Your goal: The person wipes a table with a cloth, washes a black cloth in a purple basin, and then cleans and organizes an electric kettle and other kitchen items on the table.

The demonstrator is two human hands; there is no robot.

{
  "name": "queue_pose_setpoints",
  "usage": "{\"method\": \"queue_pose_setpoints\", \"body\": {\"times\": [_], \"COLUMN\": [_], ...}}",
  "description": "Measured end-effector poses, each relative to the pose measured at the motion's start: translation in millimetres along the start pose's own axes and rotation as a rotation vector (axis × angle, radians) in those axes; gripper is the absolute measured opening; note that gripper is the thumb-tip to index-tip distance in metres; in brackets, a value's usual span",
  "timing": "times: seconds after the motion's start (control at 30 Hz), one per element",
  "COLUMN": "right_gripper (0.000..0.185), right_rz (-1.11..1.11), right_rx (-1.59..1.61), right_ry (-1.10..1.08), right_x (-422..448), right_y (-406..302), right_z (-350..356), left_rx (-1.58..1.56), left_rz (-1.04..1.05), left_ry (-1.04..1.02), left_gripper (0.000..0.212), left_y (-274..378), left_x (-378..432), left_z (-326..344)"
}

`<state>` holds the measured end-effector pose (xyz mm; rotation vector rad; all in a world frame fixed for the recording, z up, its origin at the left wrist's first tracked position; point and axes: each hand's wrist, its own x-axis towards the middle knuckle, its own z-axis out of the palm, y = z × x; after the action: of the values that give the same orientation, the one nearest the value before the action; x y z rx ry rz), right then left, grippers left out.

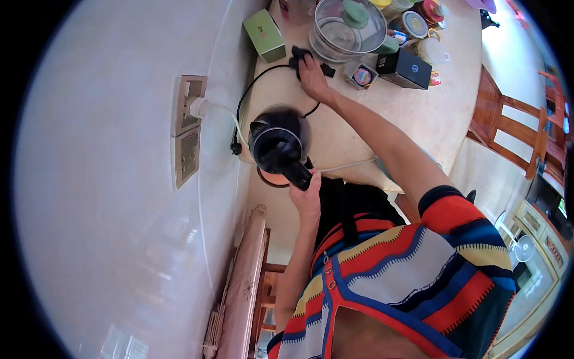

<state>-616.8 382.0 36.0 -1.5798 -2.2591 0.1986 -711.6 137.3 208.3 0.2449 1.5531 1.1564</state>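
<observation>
My left hand [307, 195] is closed around the black handle of an electric kettle [278, 139], tilted over the table edge near the wall. The kettle has a black lid and a dark, shiny body. Farther up the table, my right hand [314, 78] presses on a crumpled black cloth [299, 57], with its fingers over the fabric. A black power cord [244, 94] curves from beside the cloth to a black plug [236, 147] by the wall. Another stretch of cord shows between the cloth and the kettle; the kettle partly hides it.
Beyond my right hand stand a glass pot [347, 38] with a lid, a green box [264, 36], a black box [405, 69], a small clear box [361, 75] and several jars. A white plug [199, 107] sits in the wall socket at left. Wooden chairs [515, 123] stand at right.
</observation>
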Motion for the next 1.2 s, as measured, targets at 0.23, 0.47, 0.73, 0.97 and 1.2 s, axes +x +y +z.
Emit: {"method": "queue_pose_setpoints", "body": {"times": [0.23,0.47,0.73,0.97,1.2], "right_gripper": [0.036,0.039,0.04,0.039,0.037], "right_rz": [-0.062,0.047,0.095,0.043,0.084], "right_rx": [-0.054,-0.089,-0.086,-0.005,-0.02], "right_ry": [0.009,-0.108,-0.124,-0.01,-0.019], "right_x": [61,29,-91,-73,-25], "right_y": [9,7,0,3,7], "right_z": [23,7,-32,-29,-19], "left_rx": [0.066,0.007,0.021,0.049,0.143], "left_rz": [0.042,-0.013,-0.038,-0.049,-0.016], "left_ry": [0.025,-0.015,-0.043,-0.072,-0.183], "left_gripper": [0.02,0.015,0.013,0.011,0.011], "left_y": [-9,-5,-4,0,-2], "left_x": [-1,5,5,-1,8], "left_z": [-2,-2,-6,-1,-10]}}
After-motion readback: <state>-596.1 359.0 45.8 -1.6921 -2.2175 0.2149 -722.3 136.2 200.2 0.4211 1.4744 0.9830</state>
